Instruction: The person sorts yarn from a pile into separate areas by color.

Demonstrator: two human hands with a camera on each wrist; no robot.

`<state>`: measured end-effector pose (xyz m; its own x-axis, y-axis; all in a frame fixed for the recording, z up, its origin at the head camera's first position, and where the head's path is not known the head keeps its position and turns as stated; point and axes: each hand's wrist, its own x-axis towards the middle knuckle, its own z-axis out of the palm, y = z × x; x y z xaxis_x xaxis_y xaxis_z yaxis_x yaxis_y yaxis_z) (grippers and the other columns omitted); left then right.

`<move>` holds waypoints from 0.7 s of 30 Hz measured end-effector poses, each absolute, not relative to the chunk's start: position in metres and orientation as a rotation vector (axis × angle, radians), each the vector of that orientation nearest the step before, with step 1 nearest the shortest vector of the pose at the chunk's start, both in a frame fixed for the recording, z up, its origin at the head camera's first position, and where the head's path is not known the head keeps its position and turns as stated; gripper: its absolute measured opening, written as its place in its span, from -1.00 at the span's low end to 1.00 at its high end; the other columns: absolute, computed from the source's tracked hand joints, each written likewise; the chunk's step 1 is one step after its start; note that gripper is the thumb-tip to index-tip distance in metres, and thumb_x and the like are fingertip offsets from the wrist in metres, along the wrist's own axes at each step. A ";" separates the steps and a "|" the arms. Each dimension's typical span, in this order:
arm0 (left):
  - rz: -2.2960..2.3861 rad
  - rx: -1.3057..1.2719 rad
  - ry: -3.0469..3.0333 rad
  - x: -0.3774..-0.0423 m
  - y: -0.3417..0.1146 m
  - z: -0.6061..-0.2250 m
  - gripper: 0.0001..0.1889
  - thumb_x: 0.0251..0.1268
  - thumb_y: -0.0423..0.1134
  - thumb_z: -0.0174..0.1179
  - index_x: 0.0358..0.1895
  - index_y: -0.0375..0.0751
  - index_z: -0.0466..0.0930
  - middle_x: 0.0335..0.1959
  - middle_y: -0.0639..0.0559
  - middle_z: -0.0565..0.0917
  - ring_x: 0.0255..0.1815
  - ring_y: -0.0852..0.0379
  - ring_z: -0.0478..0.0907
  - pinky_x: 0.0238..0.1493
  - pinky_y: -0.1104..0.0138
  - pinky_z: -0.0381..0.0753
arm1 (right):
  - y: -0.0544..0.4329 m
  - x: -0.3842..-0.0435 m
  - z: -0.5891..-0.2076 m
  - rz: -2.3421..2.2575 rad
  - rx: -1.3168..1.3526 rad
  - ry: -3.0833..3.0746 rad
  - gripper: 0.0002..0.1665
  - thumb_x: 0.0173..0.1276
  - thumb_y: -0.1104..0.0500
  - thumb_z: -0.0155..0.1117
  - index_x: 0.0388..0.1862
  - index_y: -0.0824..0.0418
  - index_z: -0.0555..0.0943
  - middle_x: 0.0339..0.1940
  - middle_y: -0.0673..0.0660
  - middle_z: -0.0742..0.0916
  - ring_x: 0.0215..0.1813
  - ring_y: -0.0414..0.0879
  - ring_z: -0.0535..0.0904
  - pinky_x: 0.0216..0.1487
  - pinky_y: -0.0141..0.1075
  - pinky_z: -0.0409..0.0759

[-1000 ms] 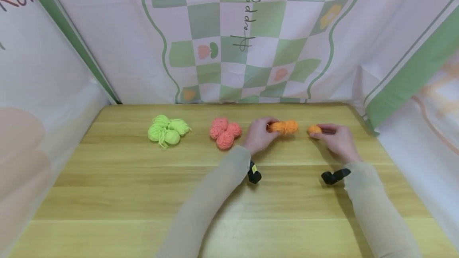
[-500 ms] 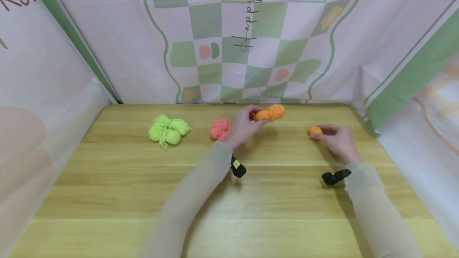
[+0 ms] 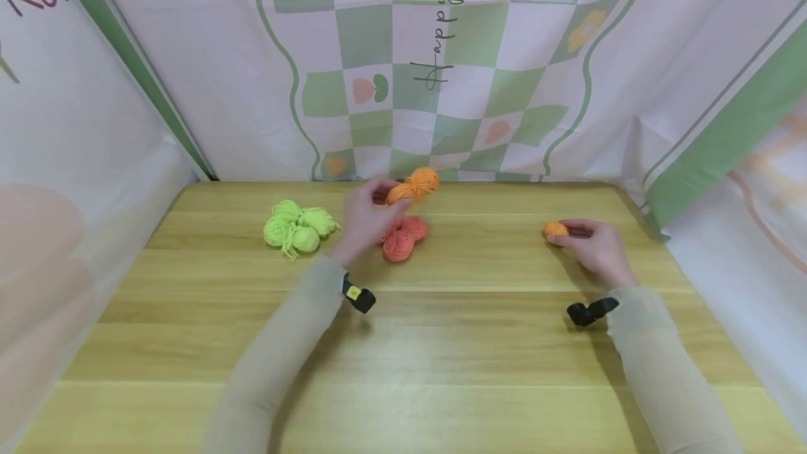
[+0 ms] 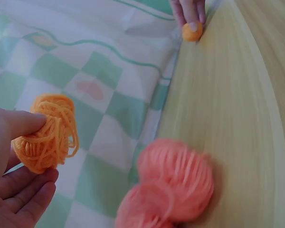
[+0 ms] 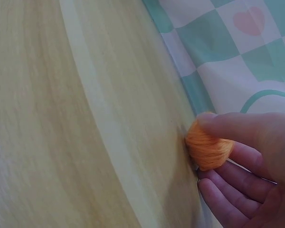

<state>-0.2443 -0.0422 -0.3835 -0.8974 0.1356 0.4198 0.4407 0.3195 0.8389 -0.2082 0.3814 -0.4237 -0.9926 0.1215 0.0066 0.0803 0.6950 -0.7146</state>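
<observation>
My left hand [image 3: 368,216] pinches an orange yarn skein [image 3: 416,186], tied at its middle, between thumb and fingers. In the head view it is held above the table, just behind the coral-pink yarn balls [image 3: 400,246], which the hand partly covers. The left wrist view shows loose strands on the orange skein [image 4: 52,133]. Far to the right, my right hand [image 3: 595,247] grips a small orange yarn ball [image 3: 556,229] by thumb and fingertips, low at the tabletop. That small ball [image 5: 208,147] is tightly wound in the right wrist view.
Several lime-green yarn balls [image 3: 299,228] lie in a cluster at the left, with loose ends trailing. The wooden table [image 3: 441,356] ends at the back against a checked green-and-white cloth [image 3: 416,90]. More cloth hangs on both sides.
My left hand has lifted the orange skein off the table and carried it left, past the gap to the coral-pink yarn. The right hand has stayed in place with its small ball.
</observation>
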 end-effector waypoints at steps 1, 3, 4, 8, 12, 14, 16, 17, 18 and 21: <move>-1.602 -0.515 -2.318 -0.243 -0.048 -0.382 -0.74 0.27 -0.18 0.46 -0.07 -0.24 0.72 -0.17 0.01 0.73 -0.12 0.12 0.63 0.00 0.28 0.62 | 0.382 -0.208 -0.424 1.196 -0.170 -2.844 -0.18 0.34 -0.22 0.42 0.31 0.36 0.56 0.22 0.38 0.65 0.24 0.21 0.52 0.01 -0.43 0.44; -1.583 -0.510 -2.325 -0.239 -0.060 -0.380 -0.73 0.29 -0.18 0.45 -0.06 -0.25 0.71 -0.16 0.00 0.73 -0.10 0.10 0.64 0.04 0.23 0.62 | 0.382 -0.208 -0.423 1.192 -0.170 -2.847 -0.18 0.34 -0.23 0.42 0.31 0.37 0.55 0.23 0.38 0.65 0.24 0.22 0.52 0.03 -0.41 0.45; -1.562 -0.504 -2.335 -0.238 -0.066 -0.379 -0.73 0.29 -0.16 0.44 -0.05 -0.23 0.71 -0.14 0.01 0.73 -0.09 0.10 0.64 0.06 0.21 0.62 | 0.382 -0.208 -0.423 1.192 -0.170 -2.848 -0.18 0.34 -0.23 0.42 0.31 0.37 0.55 0.23 0.39 0.64 0.24 0.22 0.52 0.04 -0.39 0.45; -1.504 -0.450 -2.369 -0.230 -0.088 -0.379 -0.71 0.30 -0.12 0.43 -0.03 -0.20 0.72 -0.14 0.03 0.74 -0.09 0.10 0.64 0.07 0.17 0.61 | 0.382 -0.208 -0.422 1.189 -0.168 -2.851 -0.19 0.34 -0.22 0.42 0.30 0.37 0.56 0.23 0.38 0.64 0.25 0.23 0.52 0.06 -0.37 0.46; -1.494 -0.406 -2.374 -0.222 -0.106 -0.381 -0.71 0.29 -0.12 0.44 -0.04 -0.20 0.72 -0.17 0.00 0.74 -0.12 0.05 0.65 0.05 0.09 0.61 | 0.382 -0.208 -0.421 1.184 -0.164 -2.852 -0.20 0.34 -0.20 0.43 0.29 0.37 0.57 0.23 0.38 0.65 0.24 0.23 0.52 0.04 -0.39 0.45; -1.493 -0.401 -2.369 -0.218 -0.113 -0.382 -0.71 0.28 -0.12 0.45 -0.06 -0.21 0.72 -0.19 -0.02 0.74 -0.14 0.03 0.65 0.03 0.04 0.62 | 0.381 -0.208 -0.421 1.176 -0.161 -2.852 -0.21 0.34 -0.20 0.43 0.29 0.36 0.57 0.22 0.38 0.65 0.24 0.22 0.52 0.04 -0.39 0.45; -1.482 -0.390 -2.374 -0.213 -0.119 -0.386 -0.71 0.28 -0.11 0.45 -0.07 -0.21 0.72 -0.20 -0.02 0.74 -0.17 0.03 0.65 -0.01 0.01 0.64 | 0.381 -0.207 -0.421 1.170 -0.158 -2.852 -0.20 0.34 -0.21 0.43 0.29 0.36 0.57 0.22 0.38 0.65 0.24 0.22 0.53 0.04 -0.39 0.45; -1.471 -0.385 -2.384 -0.211 -0.122 -0.387 -0.71 0.28 -0.10 0.45 -0.07 -0.21 0.71 -0.21 0.00 0.74 -0.17 0.05 0.65 -0.02 0.02 0.64 | 0.381 -0.207 -0.421 1.171 -0.156 -2.852 -0.20 0.34 -0.21 0.44 0.29 0.37 0.57 0.22 0.38 0.65 0.24 0.22 0.53 0.04 -0.39 0.45; -1.469 -0.377 -2.395 -0.208 -0.125 -0.389 -0.71 0.28 -0.09 0.45 -0.08 -0.20 0.71 -0.22 0.00 0.74 -0.18 0.06 0.65 -0.03 0.02 0.65 | 0.381 -0.207 -0.421 1.171 -0.154 -2.852 -0.20 0.34 -0.21 0.43 0.29 0.37 0.57 0.21 0.38 0.65 0.24 0.22 0.53 0.04 -0.39 0.45; -1.450 -0.369 -2.437 -0.198 -0.133 -0.394 -0.69 0.29 -0.09 0.44 -0.08 -0.23 0.70 -0.22 -0.01 0.74 -0.17 0.05 0.65 -0.04 0.02 0.66 | 0.381 -0.207 -0.421 1.179 -0.149 -2.850 -0.20 0.33 -0.21 0.44 0.29 0.37 0.57 0.21 0.38 0.66 0.24 0.22 0.53 0.04 -0.41 0.45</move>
<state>-0.1984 -0.1331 -0.3939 -0.9278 0.0745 0.3655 0.3567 0.4634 0.8111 -0.2066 0.3811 -0.4212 -0.9939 0.1092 0.0126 0.0684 0.7041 -0.7068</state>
